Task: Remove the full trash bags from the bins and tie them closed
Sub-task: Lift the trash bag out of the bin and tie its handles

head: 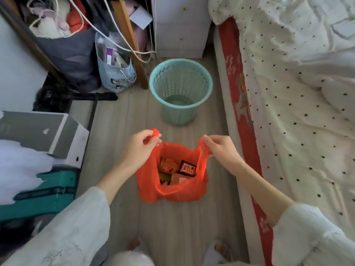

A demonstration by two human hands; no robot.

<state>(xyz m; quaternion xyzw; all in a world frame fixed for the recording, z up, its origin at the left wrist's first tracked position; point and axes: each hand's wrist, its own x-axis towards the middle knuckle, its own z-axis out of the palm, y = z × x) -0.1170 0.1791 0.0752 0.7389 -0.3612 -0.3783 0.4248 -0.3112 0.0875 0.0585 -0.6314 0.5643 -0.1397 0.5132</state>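
An orange-red plastic trash bag stands on the wooden floor in front of me, its mouth open, with snack wrappers and small boxes inside. My left hand pinches the bag's left handle, and my right hand pinches the right handle; the two handles are held apart above the bag. Beyond the bag stands a turquoise lattice bin, upright, with no bag in it.
A bed with a dotted white cover and red mattress edge runs along the right. A grey box and a teal case lie left. Bags, a wooden post and a white drawer unit stand behind the bin.
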